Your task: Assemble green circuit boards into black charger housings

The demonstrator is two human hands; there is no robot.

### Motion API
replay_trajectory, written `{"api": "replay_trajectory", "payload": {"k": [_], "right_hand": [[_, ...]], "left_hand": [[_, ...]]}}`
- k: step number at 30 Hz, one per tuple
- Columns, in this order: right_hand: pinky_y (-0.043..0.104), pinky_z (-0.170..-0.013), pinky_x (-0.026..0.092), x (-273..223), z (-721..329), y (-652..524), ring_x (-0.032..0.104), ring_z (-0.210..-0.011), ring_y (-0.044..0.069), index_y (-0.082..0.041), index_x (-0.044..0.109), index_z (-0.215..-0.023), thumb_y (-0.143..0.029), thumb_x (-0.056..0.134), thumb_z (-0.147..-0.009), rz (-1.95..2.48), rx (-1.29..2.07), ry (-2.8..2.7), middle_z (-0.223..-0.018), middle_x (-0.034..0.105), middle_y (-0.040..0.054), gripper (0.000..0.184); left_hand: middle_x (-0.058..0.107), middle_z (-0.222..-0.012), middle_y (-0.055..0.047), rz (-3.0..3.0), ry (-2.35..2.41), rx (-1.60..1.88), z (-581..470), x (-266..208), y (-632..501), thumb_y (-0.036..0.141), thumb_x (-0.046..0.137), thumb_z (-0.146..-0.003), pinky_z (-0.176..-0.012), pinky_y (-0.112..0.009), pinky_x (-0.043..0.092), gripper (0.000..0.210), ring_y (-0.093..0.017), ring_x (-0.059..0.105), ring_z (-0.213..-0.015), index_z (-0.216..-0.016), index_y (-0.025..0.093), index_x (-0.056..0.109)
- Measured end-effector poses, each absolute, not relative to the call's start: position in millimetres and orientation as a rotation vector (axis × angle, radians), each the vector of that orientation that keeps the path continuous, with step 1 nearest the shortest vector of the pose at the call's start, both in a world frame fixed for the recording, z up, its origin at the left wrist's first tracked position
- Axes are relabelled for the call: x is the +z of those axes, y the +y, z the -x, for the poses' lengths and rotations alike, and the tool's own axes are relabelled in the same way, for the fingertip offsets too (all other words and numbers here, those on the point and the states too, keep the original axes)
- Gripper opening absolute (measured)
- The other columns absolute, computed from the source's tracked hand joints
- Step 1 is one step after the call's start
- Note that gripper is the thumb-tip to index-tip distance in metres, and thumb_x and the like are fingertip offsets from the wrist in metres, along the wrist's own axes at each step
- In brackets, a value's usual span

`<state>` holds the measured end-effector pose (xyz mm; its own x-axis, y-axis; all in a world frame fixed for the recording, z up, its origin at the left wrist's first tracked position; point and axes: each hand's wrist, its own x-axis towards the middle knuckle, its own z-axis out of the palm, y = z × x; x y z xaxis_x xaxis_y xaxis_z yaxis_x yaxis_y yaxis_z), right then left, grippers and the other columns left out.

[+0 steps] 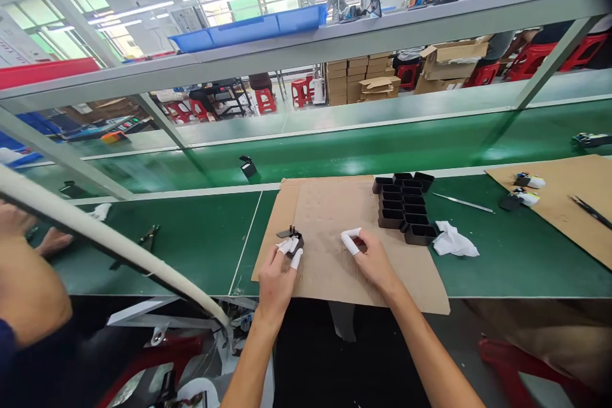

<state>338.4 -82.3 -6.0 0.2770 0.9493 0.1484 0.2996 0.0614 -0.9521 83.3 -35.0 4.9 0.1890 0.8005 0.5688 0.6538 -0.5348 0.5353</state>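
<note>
My left hand [278,277], with white finger covers on its tips, grips a small black plastic case [297,245] that has a flap-like black piece at its top. Part of the case is hidden behind my fingers. Over the middle of the cardboard sheet [329,204], my right hand [370,260] is closed in a pinch, its thumb and forefinger also in white covers. Whether anything tiny sits between those fingertips I cannot see. Rows of open black boxes [403,209] stand together at the sheet's right edge, beside a crumpled white tissue [454,240].
Right of the boxes lie metal tweezers [463,203] and small black-and-white assemblies [523,197]. A black unit [247,167] rests on the green conveyor belt [325,156]. Pliers [149,239] lie left. A slanting white tube [109,233] separates me from a co-worker's arm [31,268].
</note>
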Motion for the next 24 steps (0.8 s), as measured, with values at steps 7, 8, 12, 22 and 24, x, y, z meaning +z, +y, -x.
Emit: {"api": "replay_trajectory", "payload": {"k": [7, 8, 12, 22, 24], "right_hand": [[0.041, -0.09, 0.054, -5, -339, -84, 0.071, -0.096, 0.026, -0.023, 0.078, -0.106, -0.046, 0.063, -0.101, 1.453, 0.759, -1.237, -0.107, 0.08, 0.0074, 0.028], [0.041, -0.09, 0.054, -6, -339, -84, 0.071, -0.095, 0.026, -0.023, 0.078, -0.106, -0.046, 0.063, -0.101, 1.451, 0.759, -1.24, -0.107, 0.08, 0.0072, 0.028], [0.041, -0.089, 0.055, -9, -339, -83, 0.071, -0.095, 0.026, -0.024, 0.078, -0.109, -0.047, 0.063, -0.101, 1.458, 0.761, -1.233, -0.107, 0.08, 0.0063, 0.029], [0.041, -0.09, 0.056, -14, -340, -81, 0.073, -0.096, 0.026, -0.024, 0.079, -0.109, -0.045, 0.065, -0.1, 1.469, 0.748, -1.24, -0.106, 0.081, 0.0064, 0.027], [0.041, -0.09, 0.056, -14, -340, -81, 0.073, -0.095, 0.026, -0.024, 0.079, -0.109, -0.045, 0.065, -0.1, 1.469, 0.743, -1.243, -0.106, 0.081, 0.0061, 0.027]], "left_hand": [[0.075, -0.106, -0.009, -2.305, 1.489, 1.339, -71, -3, -38, 0.035, 0.069, -0.102, -0.089, -0.036, 0.06, 0.018, -0.025, 0.075, -0.099, -0.112, 0.021, 0.075], [0.075, -0.108, -0.009, -2.302, 1.504, 1.365, -69, -5, -38, 0.036, 0.069, -0.102, -0.091, -0.037, 0.06, 0.02, -0.025, 0.075, -0.1, -0.114, 0.021, 0.075], [0.074, -0.105, -0.008, -2.321, 1.498, 1.347, -61, -11, -37, 0.036, 0.067, -0.103, -0.085, -0.035, 0.059, 0.02, -0.024, 0.075, -0.094, -0.114, 0.021, 0.075], [0.074, -0.108, -0.009, -2.099, 1.476, 1.463, -51, -12, -42, 0.034, 0.075, -0.097, -0.095, -0.037, 0.057, 0.02, -0.026, 0.074, -0.102, -0.114, 0.022, 0.078], [0.075, -0.106, -0.009, -1.986, 1.447, 1.426, -54, -9, -44, 0.035, 0.08, -0.092, -0.096, -0.039, 0.058, 0.02, -0.027, 0.074, -0.101, -0.108, 0.023, 0.08]]}}
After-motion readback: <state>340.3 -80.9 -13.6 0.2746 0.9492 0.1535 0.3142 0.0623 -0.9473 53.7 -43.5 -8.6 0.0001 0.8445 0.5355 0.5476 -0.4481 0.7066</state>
